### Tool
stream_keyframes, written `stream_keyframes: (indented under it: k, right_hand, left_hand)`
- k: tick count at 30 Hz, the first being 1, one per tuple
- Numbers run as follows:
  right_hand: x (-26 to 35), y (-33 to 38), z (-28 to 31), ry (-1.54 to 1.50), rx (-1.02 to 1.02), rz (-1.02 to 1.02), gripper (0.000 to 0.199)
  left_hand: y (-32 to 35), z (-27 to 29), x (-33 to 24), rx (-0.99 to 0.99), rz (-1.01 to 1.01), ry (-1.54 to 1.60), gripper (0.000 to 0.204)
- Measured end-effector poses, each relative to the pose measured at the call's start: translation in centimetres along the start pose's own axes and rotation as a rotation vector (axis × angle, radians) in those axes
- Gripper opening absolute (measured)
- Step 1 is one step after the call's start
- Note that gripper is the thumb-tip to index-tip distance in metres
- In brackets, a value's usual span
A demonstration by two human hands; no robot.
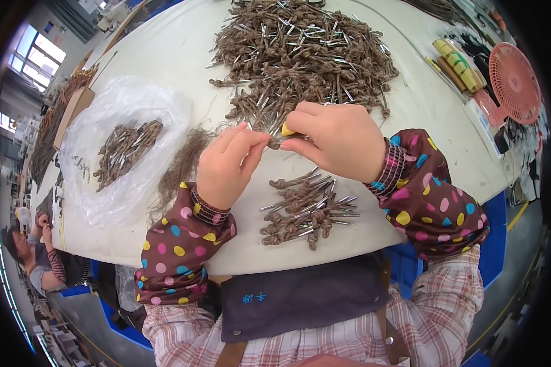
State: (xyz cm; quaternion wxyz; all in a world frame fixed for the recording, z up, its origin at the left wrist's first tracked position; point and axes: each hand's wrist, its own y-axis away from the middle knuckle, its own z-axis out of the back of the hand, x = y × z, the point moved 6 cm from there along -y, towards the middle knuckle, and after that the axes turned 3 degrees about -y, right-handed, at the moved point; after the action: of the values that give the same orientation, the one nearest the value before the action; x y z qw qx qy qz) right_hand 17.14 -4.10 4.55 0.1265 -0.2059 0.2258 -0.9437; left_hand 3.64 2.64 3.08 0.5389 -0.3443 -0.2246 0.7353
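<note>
- The left hand (226,165) is above the near part of the white table (165,55), its fingers pinched shut on one end of a brown knotted cord piece (274,142)
- The right hand (337,144) meets it from the other side, fingers curled closed on the same cord piece, with a small yellow tool (287,129) tucked between thumb and forefinger
- The cord piece spans the narrow gap between the two hands, held just off the tabletop
- Right under the hands, near the table's front edge, lies a small heap of cord pieces with metal tips (309,208)
- Beyond the hands, a far bigger pile of the same pieces (303,55) covers the middle of the table
- To the left, a clear plastic bag (119,147) holds another clump, and loose brown fibre (183,162) lies between the bag and the left wrist
- Both forearms wear brown polka-dot sleeve covers (431,196)
- At the far right sit a pink round basket (513,82) and yellow rolls (456,61)
</note>
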Motion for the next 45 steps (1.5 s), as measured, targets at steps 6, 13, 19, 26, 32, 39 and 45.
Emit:
stream_keyframes:
  k: [6,13,19,26,32,39,45]
  right_hand:
    - [0.6,-0.4,-0.1,0.109,0.034,0.067,0.021]
    - [1.1,-0.7,-0.2,0.137,0.080,0.116,0.020]
    - [0.7,-0.9,0.2,0.070,0.140,0.052,0.022]
    - [-2.7,1.2,0.1,-0.508,-0.134,-0.298,0.042]
    - [-4.3,2.0,-2.3,-0.908,-0.160,-0.487,0.030]
    - [-4.8,2.1,-1.6,-0.823,-0.081,-0.474,0.024]
    - [-3.8,1.7,-1.0,-0.791,-0.019,-0.430,0.022]
  left_hand:
    - [0.1,-0.2,-0.1,-0.007,-0.060,-0.012,0.014]
    - [0.2,-0.2,-0.4,0.005,-0.118,-0.029,0.014]
    - [0.1,0.0,-0.2,-0.023,-0.038,-0.013,0.013]
    - [2.0,-1.9,4.1,0.053,0.694,0.701,0.013]
    - [3.4,-4.3,3.4,0.294,0.915,1.041,0.020]
    - [0.2,-1.3,1.1,0.241,0.241,0.298,0.023]
    - [0.5,-1.7,0.5,0.360,0.105,0.196,0.018]
